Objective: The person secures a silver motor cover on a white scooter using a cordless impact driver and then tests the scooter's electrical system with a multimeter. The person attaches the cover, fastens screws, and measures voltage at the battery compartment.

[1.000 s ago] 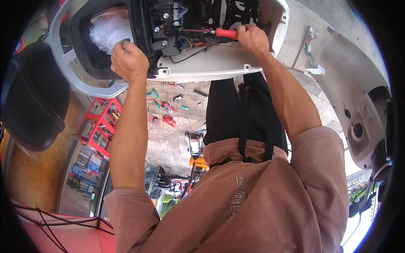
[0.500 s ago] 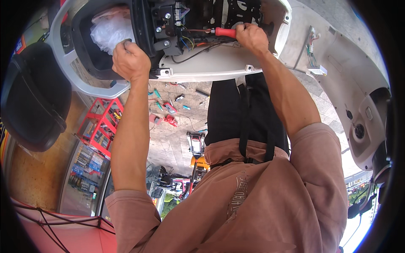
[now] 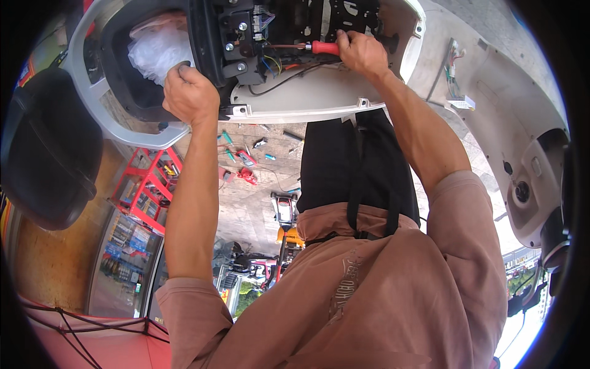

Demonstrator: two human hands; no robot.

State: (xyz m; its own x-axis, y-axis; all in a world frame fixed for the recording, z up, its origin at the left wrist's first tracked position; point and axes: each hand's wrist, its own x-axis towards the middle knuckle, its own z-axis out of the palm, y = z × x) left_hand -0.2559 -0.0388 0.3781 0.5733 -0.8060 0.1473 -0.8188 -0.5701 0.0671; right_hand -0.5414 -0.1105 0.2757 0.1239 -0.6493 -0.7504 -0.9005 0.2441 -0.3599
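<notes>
Red screwdriver lies crosswise, with its handle in the right hand

Nearest is the brown shirt (image 3: 381, 295), and both forearms reach forward from it. The right hand (image 3: 364, 54) has its fingers closed around the handle end of the red screwdriver (image 3: 316, 47). From these fingers the tool extends to the left; its long axis runs almost level across the view. The right hand is clearly the nearer one to it. The tip ends beside the black bracket (image 3: 249, 77) with shiny bolts, but whether it touches any screw, I cannot tell.

The left hand (image 3: 192, 95) stays apart from the tool, left of the tip and lower in the view. Its fingers are bent at the edge of the black bin (image 3: 138, 101); whether they pinch this edge, I cannot tell. Inside the bin sits a clear plastic bag (image 3: 161, 55). The white shell (image 3: 295, 98) surrounds the bracket and some loose wires (image 3: 270, 61).

Farther, on the paved floor (image 3: 246, 203), small tools lie scattered, near a red rack (image 3: 144, 187).
</notes>
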